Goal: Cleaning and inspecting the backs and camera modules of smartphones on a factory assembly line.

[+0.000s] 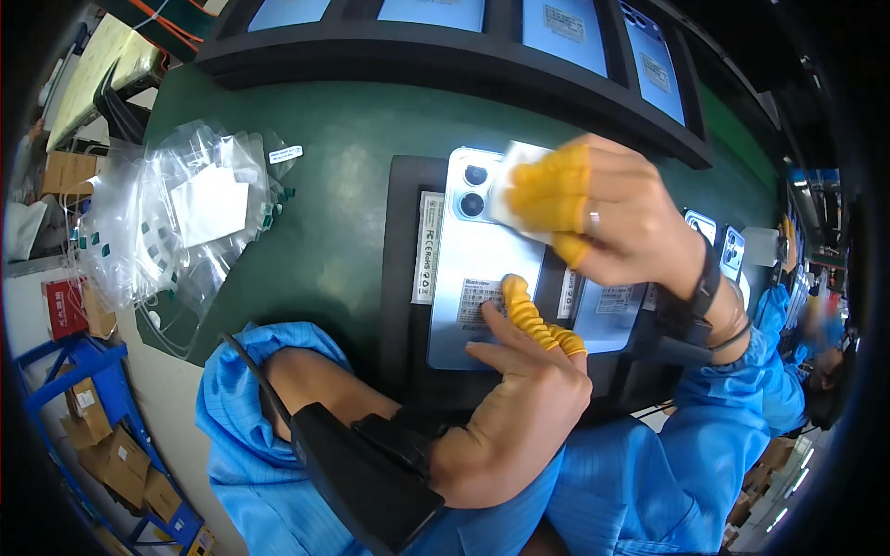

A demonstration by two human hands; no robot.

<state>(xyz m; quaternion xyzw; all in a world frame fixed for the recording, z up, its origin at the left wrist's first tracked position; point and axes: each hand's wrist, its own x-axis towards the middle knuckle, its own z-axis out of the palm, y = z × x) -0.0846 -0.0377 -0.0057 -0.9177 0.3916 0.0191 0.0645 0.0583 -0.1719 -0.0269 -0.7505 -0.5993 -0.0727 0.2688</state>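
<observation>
A light-blue phone (482,250) lies back up in front of me, with its camera lenses at the far end and a printed label lower down. My right hand (621,199), in yellow finger cots, is closed on a white wiping cloth (505,185) and presses it against the phone's upper right, beside the lenses. The hand and cloth look smeared by motion. Across the phone's lower part, my left hand (528,385) lies with its fingers stretched out, some in yellow cots, touching the back by the label.
The phone sits on a black foam tray (399,278) with another blue phone (607,320) to its right. Clear plastic films (176,213) pile up at the left on the green table (343,120). A black rack of phones (445,57) stands at the far side.
</observation>
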